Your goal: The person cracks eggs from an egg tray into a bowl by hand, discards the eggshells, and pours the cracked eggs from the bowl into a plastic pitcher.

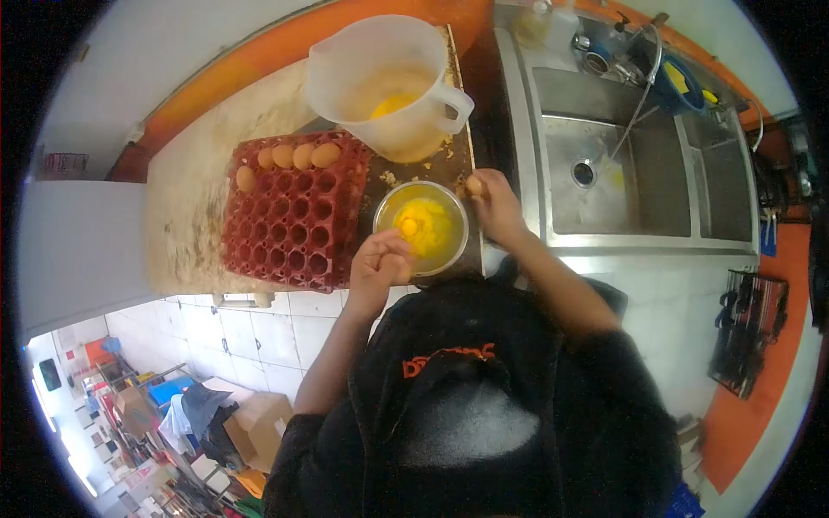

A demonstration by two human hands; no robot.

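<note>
A metal bowl (465, 233) holds yellow beaten-looking egg with one rounder yolk (408, 226) near its left side. At the bowl's lower left rim, my left hand (377, 269) has its fingers curled around something pale brown that I cannot make out clearly. My right hand (498, 205), beside the right rim, pinches a brown eggshell (474, 185); whether it is whole is unclear. Left of the bowl lies a stack of red egg trays (289, 210), with several brown eggs (302, 156) in its upper cups. A translucent jug (371, 65) with yellow contents stands behind the bowl.
Shell bits lie on the worktop (186, 207) around the bowl and jug. A steel double sink (596, 207) with a hose tap is at the right, with bottles (531, 26) behind it. Cardboard boxes (262, 427) sit at the lower left.
</note>
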